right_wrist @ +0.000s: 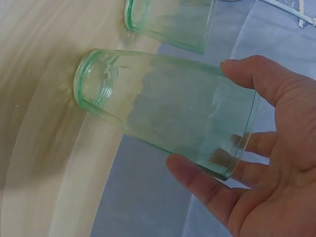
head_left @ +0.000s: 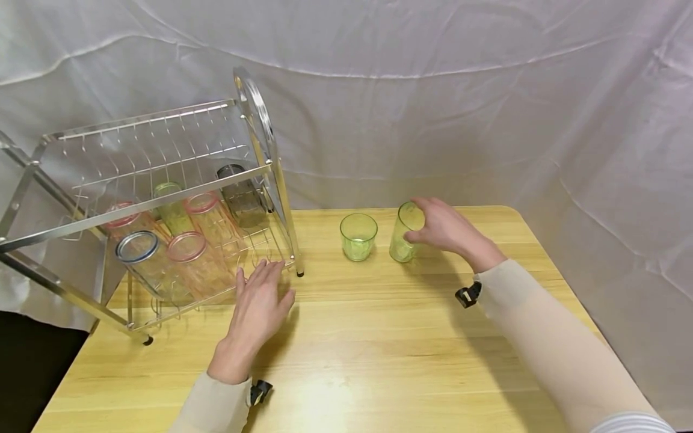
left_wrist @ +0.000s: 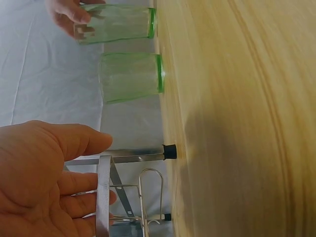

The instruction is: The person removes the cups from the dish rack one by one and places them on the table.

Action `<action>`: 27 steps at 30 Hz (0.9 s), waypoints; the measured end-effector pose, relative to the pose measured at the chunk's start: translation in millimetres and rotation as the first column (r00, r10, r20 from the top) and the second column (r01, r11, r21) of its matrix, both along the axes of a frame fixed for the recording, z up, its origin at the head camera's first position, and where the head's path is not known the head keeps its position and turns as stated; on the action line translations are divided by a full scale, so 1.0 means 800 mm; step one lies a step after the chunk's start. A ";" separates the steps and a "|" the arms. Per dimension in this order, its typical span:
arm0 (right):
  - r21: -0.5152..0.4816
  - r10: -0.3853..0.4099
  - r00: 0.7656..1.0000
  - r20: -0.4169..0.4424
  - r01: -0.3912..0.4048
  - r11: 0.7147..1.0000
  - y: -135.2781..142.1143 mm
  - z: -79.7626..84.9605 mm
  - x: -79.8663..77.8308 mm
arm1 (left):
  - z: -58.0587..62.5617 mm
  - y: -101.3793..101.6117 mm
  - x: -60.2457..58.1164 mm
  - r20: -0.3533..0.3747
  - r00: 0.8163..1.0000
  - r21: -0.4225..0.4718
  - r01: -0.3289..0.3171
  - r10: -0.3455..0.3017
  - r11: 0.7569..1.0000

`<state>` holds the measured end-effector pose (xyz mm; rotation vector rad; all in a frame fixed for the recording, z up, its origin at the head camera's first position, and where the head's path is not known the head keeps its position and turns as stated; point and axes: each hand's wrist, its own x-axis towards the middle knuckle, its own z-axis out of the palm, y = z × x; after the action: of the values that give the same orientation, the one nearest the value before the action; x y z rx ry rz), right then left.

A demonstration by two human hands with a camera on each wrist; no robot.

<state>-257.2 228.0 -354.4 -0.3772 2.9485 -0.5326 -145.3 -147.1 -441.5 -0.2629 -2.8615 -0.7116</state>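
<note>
My right hand (head_left: 448, 227) holds the upper part of a tall clear green glass (head_left: 399, 245). That glass stands upright on the table, and in the right wrist view thumb and fingers lie on opposite sides near its rim. To its left stands a shorter green glass (head_left: 359, 240), untouched. My left hand (head_left: 257, 314), fingers extended, is at the front lower right edge of a metal dish rack (head_left: 289, 222). In the left wrist view its fingers (left_wrist: 78, 182) pass behind a rack bar; whether they touch it I cannot tell.
On the rack's lower tier stand several tall glasses: a blue-rimmed one (head_left: 142, 255), pinkish ones (head_left: 197, 264), a green one (head_left: 175, 218) and a dark grey one (head_left: 243, 201). Above them is a wire plate tier (head_left: 162, 159). White cloth (head_left: 411, 108) hangs behind the wooden table (head_left: 346, 355).
</note>
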 end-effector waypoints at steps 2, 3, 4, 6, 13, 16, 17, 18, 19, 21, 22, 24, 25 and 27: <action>0.002 0.003 1.000 0.002 -0.003 1.000 -0.002 0.000 -0.003 | 0.000 -0.001 0.000 -0.001 1.000 0.001 0.001 -0.001 1.000; 0.006 0.005 1.000 0.002 -0.005 1.000 -0.002 -0.001 -0.005 | -0.001 -0.001 0.000 -0.001 1.000 0.002 0.001 -0.001 1.000; 0.009 0.007 1.000 0.003 -0.007 1.000 -0.003 -0.001 -0.006 | -0.001 -0.001 0.000 -0.001 1.000 0.002 0.001 -0.001 1.000; 0.013 0.008 1.000 0.004 -0.008 1.000 -0.005 -0.001 -0.009 | -0.001 -0.002 0.000 -0.001 1.000 0.003 0.002 -0.002 1.000; 0.023 0.001 1.000 0.015 -0.001 1.000 -0.011 -0.003 -0.017 | -0.002 -0.001 0.000 -0.005 1.000 0.002 0.008 -0.008 1.000; 0.019 -0.008 1.000 0.016 0.008 1.000 -0.012 -0.003 -0.017 | -0.002 -0.001 0.001 -0.005 1.000 0.000 0.008 -0.008 1.000; 0.017 -0.009 1.000 0.015 0.009 1.000 -0.013 -0.004 -0.017 | -0.002 -0.001 0.001 -0.005 1.000 -0.002 0.008 -0.008 1.000; 0.017 -0.010 1.000 0.015 0.010 1.000 -0.013 -0.004 -0.018 | -0.002 -0.001 0.001 -0.005 1.000 -0.002 0.007 -0.007 1.000; 0.018 -0.010 1.000 0.015 0.010 1.000 -0.013 -0.004 -0.018 | -0.001 -0.001 0.001 -0.005 1.000 -0.002 0.006 -0.006 1.000; 0.019 -0.010 1.000 0.018 0.010 1.000 -0.013 -0.004 -0.018 | -0.002 -0.001 0.001 -0.004 1.000 -0.002 0.006 -0.006 1.000; 0.019 -0.010 1.000 0.021 0.009 1.000 -0.013 -0.003 -0.018 | -0.002 -0.001 0.001 -0.003 1.000 -0.002 0.006 -0.006 1.000; 0.018 -0.010 1.000 0.027 0.010 1.000 -0.014 -0.002 -0.018 | -0.002 -0.001 0.001 -0.003 1.000 -0.002 0.007 -0.007 1.000; 0.016 -0.012 0.999 0.031 0.011 1.000 -0.014 -0.002 -0.017 | -0.002 -0.001 0.001 -0.002 1.000 -0.002 0.008 -0.008 1.000; 0.012 -0.013 0.999 0.036 0.013 1.000 -0.015 -0.001 -0.017 | -0.002 -0.001 0.001 -0.002 1.000 -0.003 0.009 -0.009 1.000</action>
<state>-270.4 215.8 -354.9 -0.3434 2.9200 -0.5181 -144.3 -148.0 -442.7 -0.2764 -2.8618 -0.7078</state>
